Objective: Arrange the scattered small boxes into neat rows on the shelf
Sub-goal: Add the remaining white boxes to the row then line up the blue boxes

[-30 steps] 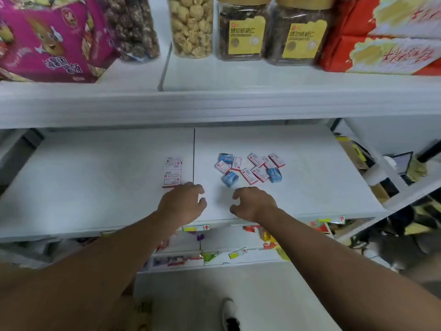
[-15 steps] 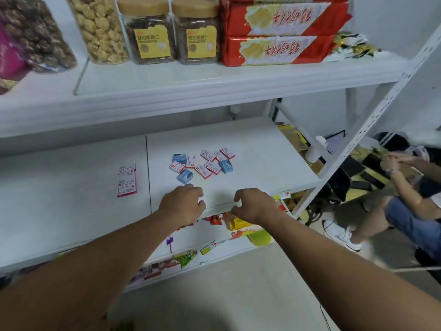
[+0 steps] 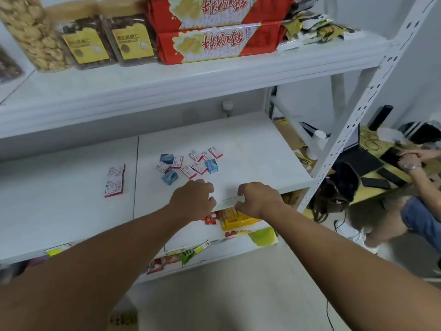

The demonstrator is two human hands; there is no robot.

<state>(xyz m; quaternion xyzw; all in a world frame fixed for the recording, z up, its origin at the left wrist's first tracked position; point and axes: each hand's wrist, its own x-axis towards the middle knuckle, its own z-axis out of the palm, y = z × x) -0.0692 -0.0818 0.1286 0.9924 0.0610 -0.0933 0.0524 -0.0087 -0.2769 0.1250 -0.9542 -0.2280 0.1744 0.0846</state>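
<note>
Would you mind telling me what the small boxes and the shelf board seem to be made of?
Small boxes: probably printed cardboard, given crisp folded edges and red or blue print. Shelf board: smooth matte white, perhaps painted metal or laminate; the view leaves that open.

White shelf (image 3: 250,144) bears scattered small boxes (image 3: 189,162).

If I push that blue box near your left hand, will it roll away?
Probably not: the blue box has flat sides, so it should slide. It looks small and likely light, so a nudge from the left hand might tip it.
</note>
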